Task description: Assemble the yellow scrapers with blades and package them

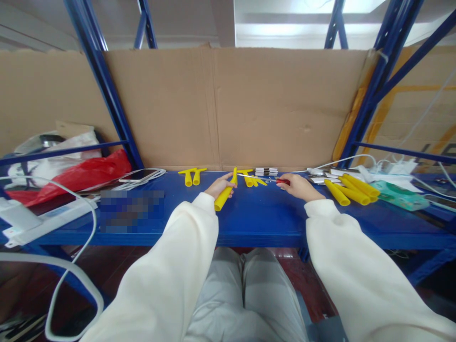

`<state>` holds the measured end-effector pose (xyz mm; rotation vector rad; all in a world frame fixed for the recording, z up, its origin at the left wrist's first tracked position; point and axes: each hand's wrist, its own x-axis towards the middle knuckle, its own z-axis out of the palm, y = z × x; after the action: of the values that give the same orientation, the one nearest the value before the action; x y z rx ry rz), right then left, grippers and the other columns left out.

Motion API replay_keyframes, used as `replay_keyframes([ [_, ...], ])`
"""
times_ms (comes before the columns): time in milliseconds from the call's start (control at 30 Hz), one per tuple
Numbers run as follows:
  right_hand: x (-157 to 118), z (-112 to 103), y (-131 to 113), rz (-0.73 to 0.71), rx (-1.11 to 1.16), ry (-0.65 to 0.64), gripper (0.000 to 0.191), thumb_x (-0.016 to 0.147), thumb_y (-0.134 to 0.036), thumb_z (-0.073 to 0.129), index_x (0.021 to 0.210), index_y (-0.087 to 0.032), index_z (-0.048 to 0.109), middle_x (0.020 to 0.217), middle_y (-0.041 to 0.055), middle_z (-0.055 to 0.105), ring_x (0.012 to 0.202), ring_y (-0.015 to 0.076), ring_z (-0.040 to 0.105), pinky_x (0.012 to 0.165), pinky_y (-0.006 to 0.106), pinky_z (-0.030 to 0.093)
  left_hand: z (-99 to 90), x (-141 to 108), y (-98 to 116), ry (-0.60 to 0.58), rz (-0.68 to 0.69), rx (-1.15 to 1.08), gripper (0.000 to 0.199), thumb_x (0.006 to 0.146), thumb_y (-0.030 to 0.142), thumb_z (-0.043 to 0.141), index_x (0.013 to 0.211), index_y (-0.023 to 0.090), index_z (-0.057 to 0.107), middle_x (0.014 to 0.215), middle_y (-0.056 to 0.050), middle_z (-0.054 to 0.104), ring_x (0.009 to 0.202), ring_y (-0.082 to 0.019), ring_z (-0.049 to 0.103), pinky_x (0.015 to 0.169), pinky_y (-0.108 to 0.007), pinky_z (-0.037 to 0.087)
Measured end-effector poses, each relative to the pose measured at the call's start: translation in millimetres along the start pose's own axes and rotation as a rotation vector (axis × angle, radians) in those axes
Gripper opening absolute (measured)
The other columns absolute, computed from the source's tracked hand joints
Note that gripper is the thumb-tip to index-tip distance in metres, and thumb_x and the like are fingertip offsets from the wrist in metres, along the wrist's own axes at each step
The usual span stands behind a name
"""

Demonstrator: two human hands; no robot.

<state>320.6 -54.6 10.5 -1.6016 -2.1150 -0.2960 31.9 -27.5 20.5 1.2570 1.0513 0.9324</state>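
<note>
My left hand (219, 185) is closed round a yellow plastic tube-like piece (223, 197), its wide round end tilted toward me. In my right hand (298, 186) is a screwdriver with a red handle (283, 181). Its thin metal shaft points left, and the tip reaches the upper part of the yellow piece; whether it touches cannot be made out. Just behind, between the hands, lie more yellow pieces (248, 180) with flat crossbars, along with small yellow bits (261, 181).
Two yellow T-shaped pieces (192, 176) stand at the back left of the blue table (260, 223). Several yellow tubes (356, 190) lie right, beside a green packet (402, 195). Small black-and-white items (266, 171) line the cardboard (270, 109). White cables and a power strip (50, 218) are left.
</note>
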Motion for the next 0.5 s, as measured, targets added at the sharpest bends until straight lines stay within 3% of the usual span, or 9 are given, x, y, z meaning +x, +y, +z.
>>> replay_keyframes([
  [300, -0.1, 2.8, -2.6, 0.039, -0.067, 0.034, 0.015, 0.085, -0.036, 0.063, 0.094, -0.024, 0.062, 0.083, 0.0049, 0.073, 0.076, 0.0215, 0.066, 0.062, 0.027, 0.041, -4.6, 5.6, -2.0, -0.022, -0.007, 0.016, 0.076, 0.083, 0.002, 0.052, 0.153, 0.024, 0.03, 0.074, -0.001, 0.062, 0.045, -0.009, 0.05, 0.042, -0.019, 0.041],
  [500, 2.6, 7.3, 2.4, -0.032, 0.027, 0.005, 0.02, 0.09, -0.038, 0.055, 0.094, -0.023, 0.068, 0.096, 0.0078, 0.075, 0.086, 0.0227, 0.069, 0.069, 0.029, 0.046, -2.5, 3.7, -0.8, 0.002, 0.003, 0.013, 0.077, 0.081, -0.002, 0.048, 0.152, 0.022, 0.03, 0.073, -0.001, 0.062, 0.043, -0.009, 0.05, 0.041, -0.019, 0.041],
])
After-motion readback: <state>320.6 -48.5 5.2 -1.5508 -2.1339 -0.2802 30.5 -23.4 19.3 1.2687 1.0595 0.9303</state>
